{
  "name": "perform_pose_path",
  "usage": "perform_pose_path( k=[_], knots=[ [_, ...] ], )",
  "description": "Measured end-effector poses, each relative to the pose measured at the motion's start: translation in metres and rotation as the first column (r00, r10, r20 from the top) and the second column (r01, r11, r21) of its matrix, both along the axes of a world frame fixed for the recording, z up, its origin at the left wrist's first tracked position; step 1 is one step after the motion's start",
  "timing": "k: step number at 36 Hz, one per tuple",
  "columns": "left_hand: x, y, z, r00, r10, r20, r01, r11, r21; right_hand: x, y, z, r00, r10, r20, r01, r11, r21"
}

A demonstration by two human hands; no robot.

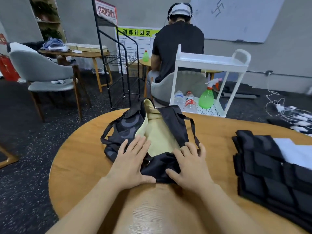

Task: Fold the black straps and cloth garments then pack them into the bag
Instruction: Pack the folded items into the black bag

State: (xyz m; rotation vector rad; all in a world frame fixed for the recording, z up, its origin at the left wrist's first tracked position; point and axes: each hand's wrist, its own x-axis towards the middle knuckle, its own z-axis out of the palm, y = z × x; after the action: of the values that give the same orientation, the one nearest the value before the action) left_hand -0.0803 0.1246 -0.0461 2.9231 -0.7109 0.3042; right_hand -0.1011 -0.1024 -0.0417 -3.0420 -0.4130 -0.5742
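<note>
The bag (152, 135) mouth was held by the flat, spread left hand (133, 159) and right hand (190, 164); it should be widened before packing

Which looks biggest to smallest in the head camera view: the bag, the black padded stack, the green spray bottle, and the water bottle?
1. Bag and black padded stack: about alike, and the stack is cut off by the frame edge, so unranked.
2. Green spray bottle.
3. Water bottle, though both bottles sit farther away.

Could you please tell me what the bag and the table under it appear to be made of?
The bag looks like thin black woven fabric, probably nylon, since it creases softly, with a pale yellow cloth lining. The table seems wood or wood veneer: warm brown, visible grain, slight sheen.
</note>
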Motion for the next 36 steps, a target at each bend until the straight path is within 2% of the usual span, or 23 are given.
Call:
perform_pose_path(
  k=[4,10,14,17,22,24,26,29,31,33,36],
  knots=[
    [-0.015,-0.027,0.0,1.0,-0.018,0.009,0.018,1.0,0.001,-0.022,-0.022,-0.002,0.998,-0.054,0.012,0.053,0.998,0.022],
    [-0.038,-0.058,0.006,0.998,-0.037,-0.053,0.037,0.999,0.002,-0.05,-0.05,-0.006,0.996,-0.093,-0.014,0.094,0.993,0.076],
    [-0.041,-0.07,0.021,0.996,-0.052,-0.07,0.046,0.995,-0.086,-0.061,-0.064,-0.005,0.992,-0.119,-0.038,0.123,0.987,0.108],
    [-0.025,-0.079,0.04,0.999,-0.006,-0.054,-0.002,0.989,-0.148,-0.064,-0.069,0.002,0.992,-0.125,-0.032,0.129,0.972,0.195],
    [0.016,-0.107,0.066,0.996,0.089,-0.003,-0.089,0.996,0.001,-0.039,-0.059,0.033,0.979,-0.172,0.114,0.139,0.959,0.248],
    [0.03,-0.122,0.069,0.995,0.102,0.008,-0.102,0.991,0.088,-0.017,-0.054,0.042,0.977,-0.171,0.131,0.143,0.97,0.198],
    [0.041,-0.135,0.067,0.992,0.119,0.033,-0.123,0.969,0.214,0.006,-0.052,0.043,0.985,-0.145,0.091,0.138,0.987,0.078],
    [0.055,-0.141,0.058,0.98,0.183,0.078,-0.199,0.915,0.349,0.035,-0.048,0.041,0.991,-0.121,-0.055,0.115,0.987,-0.11],
    [0.062,-0.136,0.051,0.967,0.238,0.087,-0.253,0.887,0.387,0.046,-0.05,0.038,0.984,-0.117,-0.133,0.084,0.968,-0.235],
    [0.068,-0.127,0.047,0.955,0.285,0.076,-0.291,0.866,0.408,0.051,-0.053,0.036,0.951,-0.196,-0.239,0.112,0.939,-0.325],
    [0.074,-0.115,0.045,0.935,0.355,0.006,-0.328,0.857,0.398,0.053,-0.061,0.026,0.913,-0.297,-0.28,0.185,0.913,-0.365]
  ],
)
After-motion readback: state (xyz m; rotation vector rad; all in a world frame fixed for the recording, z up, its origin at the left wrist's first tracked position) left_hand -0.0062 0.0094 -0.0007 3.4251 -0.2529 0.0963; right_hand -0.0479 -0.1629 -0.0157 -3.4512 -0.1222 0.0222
